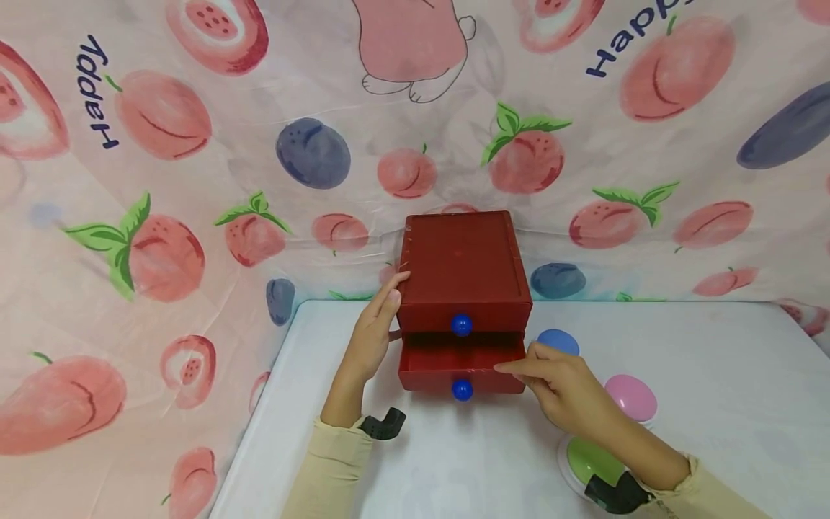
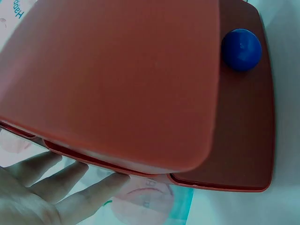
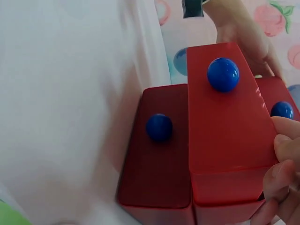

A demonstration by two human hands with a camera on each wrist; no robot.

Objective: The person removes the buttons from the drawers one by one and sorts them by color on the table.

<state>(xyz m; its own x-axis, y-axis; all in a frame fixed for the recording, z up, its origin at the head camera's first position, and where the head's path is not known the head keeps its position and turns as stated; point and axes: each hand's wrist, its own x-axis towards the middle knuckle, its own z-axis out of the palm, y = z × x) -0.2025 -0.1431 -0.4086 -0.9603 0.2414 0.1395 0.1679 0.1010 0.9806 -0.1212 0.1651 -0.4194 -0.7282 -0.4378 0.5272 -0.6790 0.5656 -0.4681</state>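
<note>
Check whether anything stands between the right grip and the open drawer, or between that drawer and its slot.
Nothing visible does: the right grip touches the open drawer near its front corner. The left grip is against the red cabinet's side, outside the slot, whose shadowed back I can't judge.

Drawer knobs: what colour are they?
The drawer knobs are plain, shiny blue, shown best in the right wrist view.
</note>
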